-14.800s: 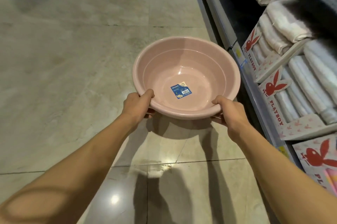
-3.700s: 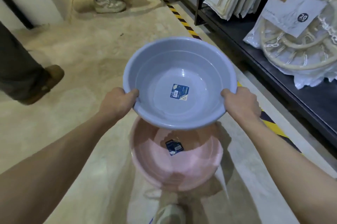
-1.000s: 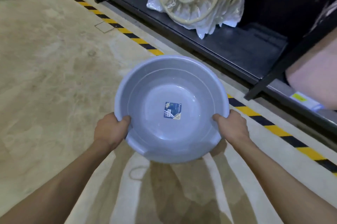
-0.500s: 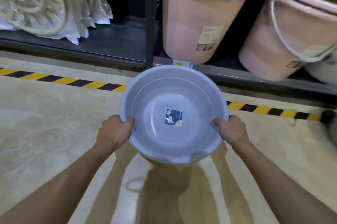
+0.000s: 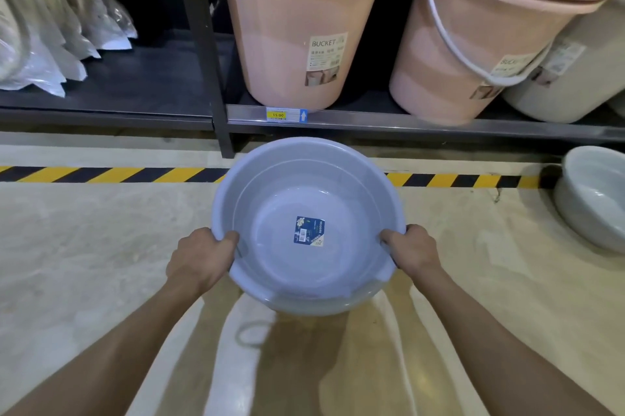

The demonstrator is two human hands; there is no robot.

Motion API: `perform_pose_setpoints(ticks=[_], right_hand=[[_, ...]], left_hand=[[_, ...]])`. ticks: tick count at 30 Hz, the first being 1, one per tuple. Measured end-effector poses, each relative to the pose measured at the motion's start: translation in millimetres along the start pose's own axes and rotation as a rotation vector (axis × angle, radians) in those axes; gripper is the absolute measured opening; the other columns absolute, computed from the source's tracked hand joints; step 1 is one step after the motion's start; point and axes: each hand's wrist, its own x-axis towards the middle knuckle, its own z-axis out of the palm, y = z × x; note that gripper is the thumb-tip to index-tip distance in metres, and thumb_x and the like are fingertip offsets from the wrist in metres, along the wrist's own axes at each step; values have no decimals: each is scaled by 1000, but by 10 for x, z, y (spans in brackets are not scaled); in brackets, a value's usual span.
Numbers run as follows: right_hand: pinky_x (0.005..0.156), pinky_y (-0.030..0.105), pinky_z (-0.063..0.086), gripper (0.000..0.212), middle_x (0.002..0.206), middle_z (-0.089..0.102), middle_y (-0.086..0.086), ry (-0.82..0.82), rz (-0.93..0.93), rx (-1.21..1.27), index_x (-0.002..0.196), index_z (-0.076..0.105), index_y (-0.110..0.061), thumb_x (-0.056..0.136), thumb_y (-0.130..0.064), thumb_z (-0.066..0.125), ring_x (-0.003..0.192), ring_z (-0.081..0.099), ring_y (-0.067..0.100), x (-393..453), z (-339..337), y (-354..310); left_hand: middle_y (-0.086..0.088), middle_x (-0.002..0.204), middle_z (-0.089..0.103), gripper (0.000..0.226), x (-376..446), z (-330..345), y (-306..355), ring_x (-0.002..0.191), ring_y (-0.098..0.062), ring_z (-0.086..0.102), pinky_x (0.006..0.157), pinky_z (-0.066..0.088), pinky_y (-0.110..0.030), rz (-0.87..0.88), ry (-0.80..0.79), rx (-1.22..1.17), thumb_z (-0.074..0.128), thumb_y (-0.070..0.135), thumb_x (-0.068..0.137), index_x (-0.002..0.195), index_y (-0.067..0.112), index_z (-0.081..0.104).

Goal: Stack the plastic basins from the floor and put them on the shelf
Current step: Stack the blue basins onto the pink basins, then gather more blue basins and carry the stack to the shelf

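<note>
I hold a blue-grey plastic basin (image 5: 280, 199) in the air in front of me, with a blue sticker on its bottom. A second rim shows under its near edge, so another basin seems nested beneath it. My left hand (image 5: 199, 261) grips the left rim and my right hand (image 5: 414, 251) grips the right rim. A pale grey-green basin (image 5: 595, 199) lies on the floor at the right, close to the striped tape. The low dark shelf (image 5: 372, 121) runs across just beyond the held basin.
Two pink buckets (image 5: 301, 26) (image 5: 480, 43) and a cream bucket (image 5: 568, 84) stand on the right shelf section. Bagged goods (image 5: 44, 33) fill the left section, with bare shelf board beside them. A dark upright post (image 5: 203, 43) divides the sections. Yellow-black tape (image 5: 111, 174) marks the floor.
The view has swung right along the shelf to face the buckets. I stand closer to the shelf, and the pale basin on the floor has come into sight. My grip is unchanged.
</note>
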Motion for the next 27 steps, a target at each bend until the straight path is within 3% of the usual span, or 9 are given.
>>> perform_pose_setpoints(ticks=[10,14,18,23,27], right_hand=[[77,48,61,28,90,69,7,-22,23,-22,92,64,-13,78,-37,66,79,68,29,11,200,29],[82,52,62,32,95,70,7,-58,32,-8,99,64,-15,76,-38,66,84,70,31,-10,189,10],[85,52,60,40,101,69,7,-55,7,-22,107,61,-15,83,-47,65,89,69,32,-28,149,0],[79,40,55,53,97,71,5,18,-27,-32,124,53,-20,88,-59,57,88,68,28,1,0,-22],[81,40,51,57,110,68,9,54,1,-26,129,54,-18,91,-60,56,96,64,30,-129,-313,-117]], left_hand=[[-10,80,71,53,-34,-20,-141,72,-32,68,73,59,-45,-2,-55,11,41,61,76,85,16,67],[-6,84,71,62,-75,-11,-179,78,-34,68,80,60,-50,17,-38,-28,40,80,81,89,24,65],[-6,83,71,78,-109,-50,-174,80,-35,65,81,55,-50,50,42,47,27,91,73,97,24,58],[8,88,67,83,-101,-258,-104,88,-35,59,78,45,-45,72,172,132,25,90,74,125,28,49],[3,100,66,68,-251,-555,190,88,-32,58,74,43,-41,144,206,254,38,77,90,130,24,50]])
